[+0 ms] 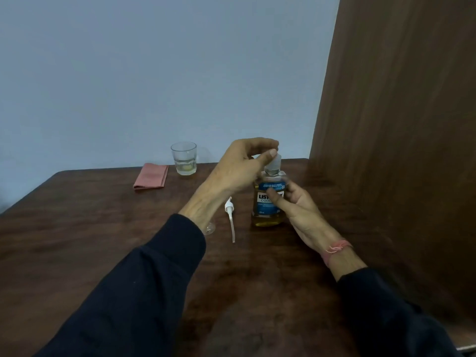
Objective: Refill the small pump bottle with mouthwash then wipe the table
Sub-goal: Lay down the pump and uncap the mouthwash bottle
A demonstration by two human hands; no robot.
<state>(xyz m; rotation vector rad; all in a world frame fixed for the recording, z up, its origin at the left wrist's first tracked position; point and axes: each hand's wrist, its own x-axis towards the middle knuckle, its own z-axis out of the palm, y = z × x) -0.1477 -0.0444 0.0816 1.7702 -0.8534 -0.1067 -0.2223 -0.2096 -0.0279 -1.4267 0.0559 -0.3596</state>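
Two hands meet over a mouthwash bottle [268,199] that stands upright on a dark wooden table [103,228], toward its far right side near a brown wooden panel [401,124]. We see the left hand [240,167] reaching across from the left, its thumb and fingertips pinching the clear cap [274,163] at the top of the bottle. The right hand [296,204] grips the bottle's body from the right, the thumb laid over the blue label and the fingers curled round the far side. Amber liquid shows above and below the label.

Just left of the bottle, a white pump head [230,215] with its long dip tube lies flat on the table, apart from any bottle. Beneath the left wrist we make out a sliver of clear plastic [209,229], mostly hidden by the forearm; we cannot tell what it is, though it may be the small pump bottle.

Farther back, near the pale blue wall [154,73], a drinking glass [183,158] stands upright with a little pale liquid in its base. Just beside it to the left lies a folded pink cloth [151,176], flat on the table. Both arms wear dark sleeves [144,292], and a pink thread band [337,249] circles the right wrist.
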